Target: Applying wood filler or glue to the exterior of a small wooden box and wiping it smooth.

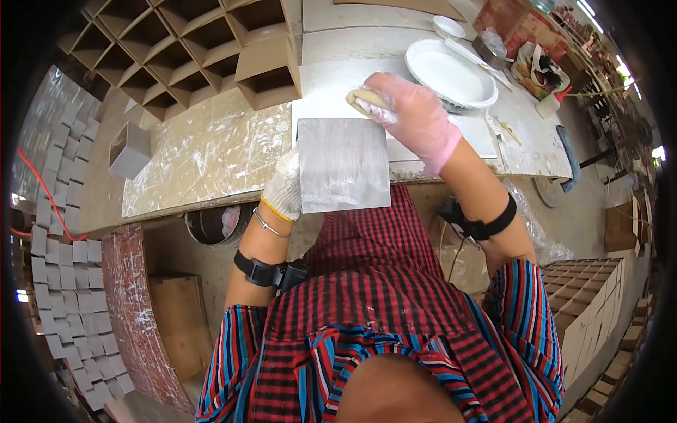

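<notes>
A square box (344,166) with a streaky grey-coated face is held at the table's front edge. My left hand (284,185), in a white knit glove with a yellow cuff, grips it from its left side; the fingers are hidden behind the box. Above the box's far right corner is my right hand (416,116), in a pink glove smeared with white. Its fingers are closed round a cream-coloured pad (370,104), perhaps a sponge or folded cloth, with white paste on it. Right of that hand, a round white basin (451,74) holds white paste.
Bare brown cardboard boxes (201,42) are stacked at the far left. One grey open box (130,151) stands near the table's left end. Many grey boxes (77,282) line the left floor. A small white bowl (449,27) and a red-capped bottle (551,106) are farther right.
</notes>
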Demonstrator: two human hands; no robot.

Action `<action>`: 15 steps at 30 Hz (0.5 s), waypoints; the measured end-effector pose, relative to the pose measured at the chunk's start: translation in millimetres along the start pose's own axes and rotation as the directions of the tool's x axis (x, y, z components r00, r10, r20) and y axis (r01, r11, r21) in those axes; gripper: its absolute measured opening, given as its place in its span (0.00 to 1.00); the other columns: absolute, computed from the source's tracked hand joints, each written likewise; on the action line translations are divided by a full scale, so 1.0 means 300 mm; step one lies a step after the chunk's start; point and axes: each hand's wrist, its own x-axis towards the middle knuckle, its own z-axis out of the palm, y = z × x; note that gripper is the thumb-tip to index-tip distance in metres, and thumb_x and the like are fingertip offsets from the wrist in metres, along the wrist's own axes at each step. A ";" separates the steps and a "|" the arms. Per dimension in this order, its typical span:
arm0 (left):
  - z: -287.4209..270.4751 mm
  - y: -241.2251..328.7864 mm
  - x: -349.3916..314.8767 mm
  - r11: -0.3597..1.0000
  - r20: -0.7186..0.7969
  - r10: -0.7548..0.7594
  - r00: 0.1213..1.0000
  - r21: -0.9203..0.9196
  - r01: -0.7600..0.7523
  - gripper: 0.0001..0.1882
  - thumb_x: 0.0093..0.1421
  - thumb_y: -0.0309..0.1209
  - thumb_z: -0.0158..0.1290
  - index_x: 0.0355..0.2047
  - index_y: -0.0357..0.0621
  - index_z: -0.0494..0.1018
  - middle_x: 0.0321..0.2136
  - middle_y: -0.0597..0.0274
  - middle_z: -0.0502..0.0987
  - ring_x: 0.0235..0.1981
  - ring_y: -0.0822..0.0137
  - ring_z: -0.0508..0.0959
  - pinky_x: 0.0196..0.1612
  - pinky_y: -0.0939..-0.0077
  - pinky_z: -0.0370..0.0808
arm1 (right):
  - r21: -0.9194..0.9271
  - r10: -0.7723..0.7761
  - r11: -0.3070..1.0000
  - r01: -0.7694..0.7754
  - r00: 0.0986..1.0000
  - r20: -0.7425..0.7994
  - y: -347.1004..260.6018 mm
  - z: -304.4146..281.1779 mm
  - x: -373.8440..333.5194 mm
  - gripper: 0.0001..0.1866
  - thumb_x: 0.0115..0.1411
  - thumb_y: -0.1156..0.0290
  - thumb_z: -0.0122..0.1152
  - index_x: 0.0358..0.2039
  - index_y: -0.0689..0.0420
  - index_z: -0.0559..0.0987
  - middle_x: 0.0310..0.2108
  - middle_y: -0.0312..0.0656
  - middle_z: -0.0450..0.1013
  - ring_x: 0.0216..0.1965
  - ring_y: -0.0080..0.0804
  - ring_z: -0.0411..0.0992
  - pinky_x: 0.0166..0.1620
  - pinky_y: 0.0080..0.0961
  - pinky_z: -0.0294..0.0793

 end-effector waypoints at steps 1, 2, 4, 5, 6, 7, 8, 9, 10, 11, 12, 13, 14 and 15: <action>-0.009 0.010 0.001 0.992 0.066 -0.038 0.997 -0.115 0.045 0.24 0.65 0.40 0.40 0.56 0.37 0.61 0.49 0.53 0.71 0.46 0.60 0.74 0.46 0.67 0.76 | 0.096 -0.026 0.995 0.031 0.999 -0.043 -0.026 -0.004 -0.018 0.14 0.53 0.60 0.60 0.37 0.53 0.73 0.29 0.43 0.73 0.31 0.40 0.75 0.31 0.32 0.76; -0.027 0.026 0.003 0.970 0.135 -0.067 0.989 -0.225 0.097 0.24 0.64 0.39 0.42 0.56 0.37 0.61 0.49 0.53 0.71 0.46 0.61 0.74 0.46 0.68 0.76 | 0.190 -0.048 0.980 0.064 0.995 -0.089 -0.046 -0.005 -0.033 0.15 0.53 0.60 0.61 0.37 0.54 0.73 0.29 0.42 0.73 0.31 0.41 0.75 0.31 0.32 0.76; -0.041 0.032 0.006 0.921 0.202 -0.079 0.976 -0.359 0.149 0.24 0.64 0.39 0.43 0.55 0.37 0.61 0.49 0.54 0.71 0.45 0.61 0.75 0.46 0.68 0.76 | 0.167 -0.202 0.966 0.196 0.979 0.018 -0.076 0.007 -0.061 0.16 0.50 0.64 0.63 0.38 0.54 0.73 0.33 0.41 0.74 0.30 0.38 0.75 0.32 0.30 0.77; -0.044 0.025 0.007 0.909 0.197 -0.071 0.978 -0.391 0.145 0.24 0.64 0.39 0.42 0.55 0.37 0.61 0.49 0.54 0.71 0.45 0.61 0.75 0.45 0.68 0.77 | 0.148 -0.215 0.969 0.199 0.971 0.104 -0.111 -0.001 -0.072 0.17 0.47 0.67 0.66 0.38 0.54 0.74 0.35 0.41 0.74 0.29 0.37 0.76 0.33 0.28 0.78; -0.048 0.020 0.008 0.896 0.192 -0.064 0.979 -0.421 0.141 0.24 0.64 0.39 0.42 0.55 0.37 0.61 0.49 0.53 0.71 0.45 0.60 0.75 0.45 0.67 0.77 | 0.129 -0.225 0.971 0.203 0.956 0.190 -0.130 -0.003 -0.077 0.20 0.43 0.71 0.68 0.39 0.54 0.75 0.37 0.41 0.75 0.29 0.35 0.76 0.34 0.26 0.78; -0.056 0.015 0.013 0.903 0.222 -0.048 0.974 -0.407 0.138 0.24 0.64 0.40 0.41 0.56 0.37 0.61 0.49 0.53 0.70 0.46 0.60 0.75 0.45 0.67 0.77 | 0.070 -0.209 0.977 0.200 0.968 0.137 -0.098 0.016 -0.078 0.19 0.45 0.71 0.67 0.40 0.52 0.75 0.36 0.41 0.75 0.30 0.35 0.76 0.34 0.27 0.79; -0.065 0.016 0.018 0.909 0.248 -0.033 0.968 -0.396 0.132 0.25 0.65 0.41 0.40 0.56 0.37 0.61 0.50 0.53 0.70 0.46 0.60 0.74 0.45 0.66 0.77 | -0.022 -0.171 0.984 0.174 0.980 0.102 -0.050 0.025 -0.060 0.16 0.49 0.67 0.63 0.39 0.53 0.74 0.34 0.42 0.74 0.30 0.37 0.76 0.33 0.28 0.77; -0.068 0.015 0.018 0.914 0.273 -0.017 0.962 -0.386 0.125 0.25 0.65 0.41 0.39 0.56 0.37 0.61 0.50 0.53 0.70 0.46 0.59 0.74 0.46 0.66 0.77 | -0.113 -0.137 0.983 0.144 0.989 0.063 0.003 0.030 -0.036 0.14 0.53 0.63 0.60 0.38 0.53 0.73 0.33 0.42 0.73 0.29 0.39 0.75 0.32 0.29 0.76; -0.054 0.015 0.014 0.951 0.147 -0.032 0.989 -0.300 0.075 0.25 0.65 0.41 0.39 0.56 0.36 0.61 0.50 0.52 0.70 0.46 0.59 0.74 0.45 0.66 0.77 | -0.127 -0.023 0.991 0.028 0.999 0.037 0.005 0.016 -0.022 0.15 0.51 0.67 0.61 0.40 0.53 0.74 0.33 0.42 0.74 0.29 0.37 0.75 0.32 0.28 0.77; -0.025 0.016 0.006 0.978 0.016 -0.033 0.999 -0.205 0.036 0.24 0.65 0.41 0.38 0.55 0.36 0.61 0.50 0.52 0.70 0.46 0.59 0.74 0.45 0.65 0.77 | -0.138 0.095 0.986 -0.092 0.995 0.012 0.006 0.000 -0.013 0.17 0.50 0.70 0.62 0.42 0.54 0.74 0.33 0.43 0.74 0.29 0.35 0.76 0.32 0.28 0.78; -0.011 0.016 0.001 0.995 -0.115 -0.021 0.993 -0.103 0.009 0.24 0.66 0.41 0.37 0.55 0.36 0.61 0.50 0.51 0.70 0.46 0.59 0.74 0.45 0.65 0.77 | -0.009 -0.001 1.000 0.002 1.000 0.029 -0.019 -0.014 -0.014 0.16 0.50 0.70 0.62 0.42 0.55 0.74 0.32 0.43 0.74 0.28 0.35 0.75 0.31 0.27 0.77; -0.045 -0.003 0.022 0.963 0.104 -0.047 0.993 -0.259 0.073 0.24 0.66 0.40 0.37 0.55 0.36 0.61 0.49 0.51 0.70 0.46 0.59 0.75 0.45 0.65 0.77 | 0.120 -0.097 0.989 0.092 0.995 0.038 -0.051 -0.019 -0.024 0.16 0.50 0.70 0.62 0.42 0.55 0.74 0.31 0.42 0.74 0.28 0.36 0.75 0.31 0.27 0.77; -0.083 -0.010 0.063 0.908 0.313 -0.037 0.949 -0.386 0.163 0.23 0.66 0.40 0.38 0.55 0.36 0.61 0.49 0.51 0.70 0.45 0.59 0.75 0.45 0.65 0.77 | 0.255 -0.191 0.951 0.177 0.981 0.031 -0.080 -0.017 -0.036 0.16 0.50 0.70 0.62 0.41 0.56 0.74 0.30 0.42 0.74 0.27 0.36 0.75 0.30 0.26 0.77; -0.109 -0.026 0.065 0.870 0.366 -0.036 0.930 -0.446 0.209 0.23 0.66 0.39 0.38 0.55 0.36 0.62 0.49 0.50 0.71 0.45 0.59 0.75 0.44 0.65 0.77 | 0.219 -0.415 0.879 0.423 0.906 -0.083 -0.115 0.007 -0.051 0.16 0.50 0.70 0.63 0.40 0.56 0.74 0.30 0.42 0.74 0.27 0.35 0.76 0.28 0.25 0.77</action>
